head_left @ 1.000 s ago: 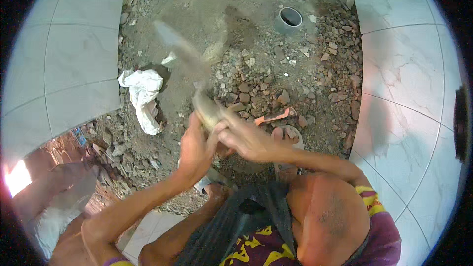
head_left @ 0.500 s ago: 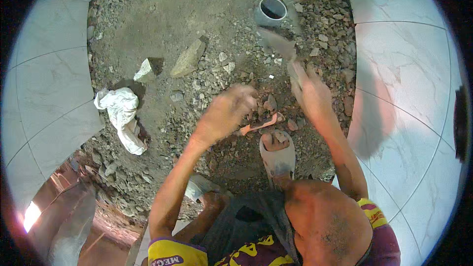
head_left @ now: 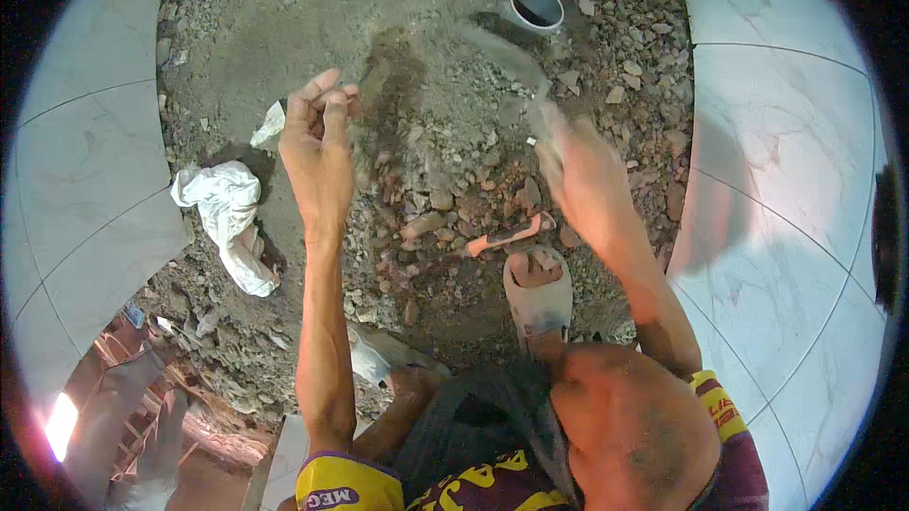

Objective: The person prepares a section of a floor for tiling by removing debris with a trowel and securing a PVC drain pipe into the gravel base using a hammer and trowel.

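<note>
My right hand (head_left: 589,170) is closed round the handle of a trowel. Its grey blade (head_left: 507,54), smeared by motion, points up and left over the rubble below the pipe. My left hand (head_left: 320,127) is raised over the dirt at the left, fingers loosely bent and apart, nothing visible in them. Beside it lies a pale, angular stone (head_left: 269,125), partly covered by the hand. Right of the left hand is a dark, damp-looking patch of soil (head_left: 393,66). An orange-handled tool (head_left: 511,235) rests on the stones just beyond my right foot.
A round, open-ended pipe (head_left: 538,7) stands up from the ground at the far right. A crumpled white cloth or sack (head_left: 227,217) lies at the left. Marbled tiles (head_left: 786,132) border the rubble on both sides. My sandalled right foot (head_left: 538,288) stands on the gravel.
My left hand has swung left and away from me. The large tan stone no longer shows where it lay; dark soil is there. The trowel has shifted slightly left and nearer.
</note>
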A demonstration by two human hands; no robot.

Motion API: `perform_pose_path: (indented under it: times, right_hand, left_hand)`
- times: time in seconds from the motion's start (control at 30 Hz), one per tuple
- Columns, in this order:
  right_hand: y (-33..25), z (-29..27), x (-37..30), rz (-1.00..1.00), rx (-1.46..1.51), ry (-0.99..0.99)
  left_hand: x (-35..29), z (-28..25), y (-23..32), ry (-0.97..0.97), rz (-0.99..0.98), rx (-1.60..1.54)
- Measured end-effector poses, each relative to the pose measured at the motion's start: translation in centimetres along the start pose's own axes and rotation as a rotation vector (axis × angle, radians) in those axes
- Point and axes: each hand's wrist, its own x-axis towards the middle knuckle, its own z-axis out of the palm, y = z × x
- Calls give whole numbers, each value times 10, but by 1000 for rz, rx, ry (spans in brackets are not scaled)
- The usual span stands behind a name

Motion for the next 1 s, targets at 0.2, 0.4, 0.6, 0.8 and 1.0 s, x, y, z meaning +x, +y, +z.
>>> perform_pose_path:
  times: [0.2, 0.4, 0.6, 0.8, 1.0]
  right_hand:
    - [22, 67, 50, -29, -78, -22]
    - [53, -27, -2, -132, -92, -77]
    - [31, 23, 22, -190, -241, -6]
    - [35, -71, -43, -201, 41, -218]
    - [73, -33, 0, 95, -466, -38]
  left_hand:
    - [-2, 18, -5, -33, -8, -134]
    - [-8, 12, -22, -77, 1, -139]
    - [-5, 30, -36, -115, 2, -137]
    - [0, 35, -19, -95, 0, -169]
    - [3, 70, -33, -126, -27, -200]
